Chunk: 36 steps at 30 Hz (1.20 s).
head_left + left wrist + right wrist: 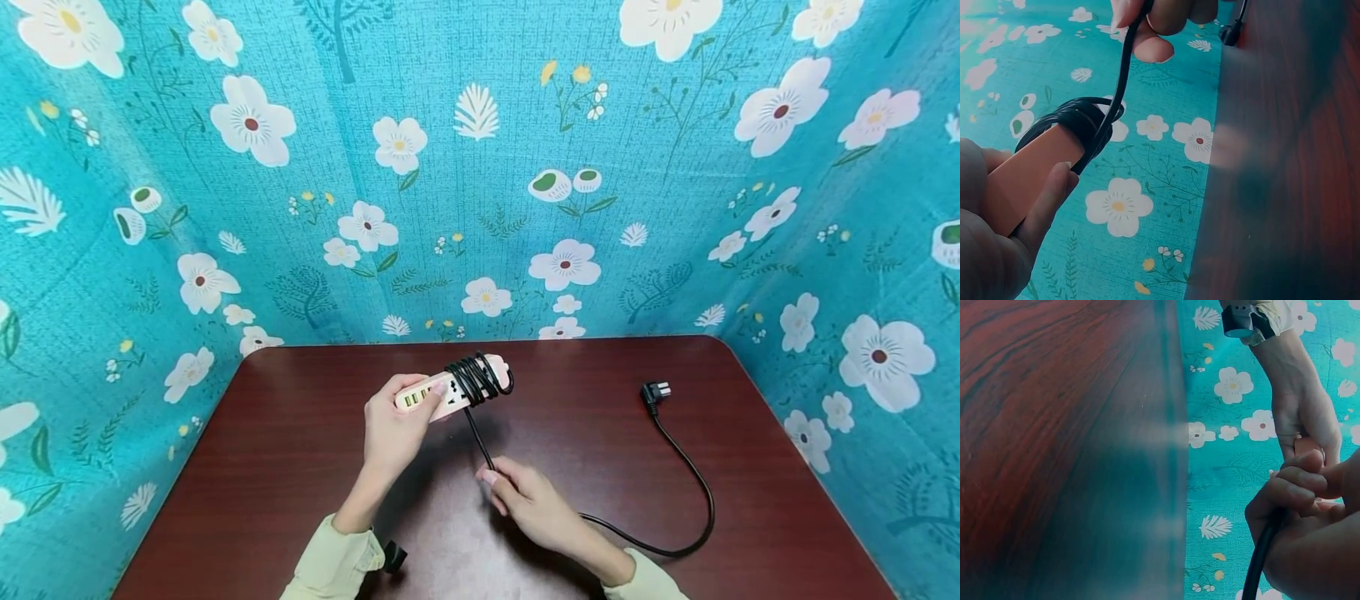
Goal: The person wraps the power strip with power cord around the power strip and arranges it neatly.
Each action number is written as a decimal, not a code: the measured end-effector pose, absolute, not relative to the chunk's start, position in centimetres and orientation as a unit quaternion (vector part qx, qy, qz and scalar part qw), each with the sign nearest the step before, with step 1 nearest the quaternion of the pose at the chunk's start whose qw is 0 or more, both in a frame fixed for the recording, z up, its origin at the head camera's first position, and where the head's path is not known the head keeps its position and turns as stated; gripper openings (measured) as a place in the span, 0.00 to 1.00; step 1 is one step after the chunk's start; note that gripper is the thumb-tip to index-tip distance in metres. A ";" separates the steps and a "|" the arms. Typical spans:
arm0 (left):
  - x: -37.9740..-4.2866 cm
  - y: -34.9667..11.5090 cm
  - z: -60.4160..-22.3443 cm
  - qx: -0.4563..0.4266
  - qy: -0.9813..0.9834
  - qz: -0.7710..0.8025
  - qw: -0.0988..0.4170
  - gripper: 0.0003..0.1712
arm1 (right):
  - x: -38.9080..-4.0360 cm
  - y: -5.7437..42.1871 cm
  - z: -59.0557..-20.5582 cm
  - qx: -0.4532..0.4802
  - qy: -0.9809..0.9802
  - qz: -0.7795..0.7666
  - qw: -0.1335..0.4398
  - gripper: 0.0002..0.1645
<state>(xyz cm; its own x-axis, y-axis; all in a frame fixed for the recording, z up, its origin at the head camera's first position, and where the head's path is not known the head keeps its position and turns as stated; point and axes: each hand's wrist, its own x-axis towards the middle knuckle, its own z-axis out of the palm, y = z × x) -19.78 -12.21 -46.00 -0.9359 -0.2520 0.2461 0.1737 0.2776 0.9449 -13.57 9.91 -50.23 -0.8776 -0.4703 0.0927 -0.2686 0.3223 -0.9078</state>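
My left hand [400, 429] grips the near end of a pale pink power strip [453, 395], held above the table with its sockets and USB ports facing up. Several turns of black cord [476, 379] wrap round the strip's far end. Below and to the right, my right hand [536, 504] pinches the cord where it runs down from the coil. In the left wrist view, the cord [1124, 72] stretches from the coil up to the right hand's fingers [1154, 47]. Past the right hand, the loose cord curves over the table to a black plug [654, 393].
The dark red-brown table [285, 450] has rounded far corners. A teal floral cloth [480, 208] hangs behind it and along both sides. A black wrist camera [393, 557] sits at the left sleeve.
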 end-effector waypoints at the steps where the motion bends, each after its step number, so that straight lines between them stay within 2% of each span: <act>1: -19.8 -12.2 -46.1 0.027 -0.780 -0.600 0.177 0.15 | -13.5 9.9 -50.2 -0.229 0.809 -0.534 0.091 0.12; 9: -19.9 -12.0 -46.7 0.028 -0.793 -0.578 0.188 0.16 | -13.5 10.0 -50.0 -0.249 0.821 -0.509 0.067 0.12; 19: -19.4 -12.0 -47.7 0.008 -0.809 -0.557 0.189 0.16 | -13.4 11.0 -48.7 -0.253 0.821 -0.506 0.077 0.13; 27: -19.0 -12.7 -46.7 0.005 -0.811 -0.546 0.209 0.16 | -13.4 12.5 -47.8 -0.280 0.862 -0.423 0.013 0.11; 33: -18.7 -12.9 -46.4 0.010 -0.809 -0.550 0.208 0.17 | -13.5 13.6 -46.9 -0.283 0.882 -0.377 0.011 0.12; 36: -18.8 -12.9 -46.1 0.010 -0.807 -0.550 0.212 0.18 | -13.4 13.9 -46.5 -0.287 0.890 -0.354 -0.010 0.13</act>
<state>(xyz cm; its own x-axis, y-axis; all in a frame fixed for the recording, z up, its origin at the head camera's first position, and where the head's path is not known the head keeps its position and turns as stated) -18.77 -12.90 -46.10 -0.9096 -0.2498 0.3320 0.2177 0.3941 0.8929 -13.39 13.88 -46.50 -0.8345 -0.5045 0.2215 -0.5186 0.5834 -0.6251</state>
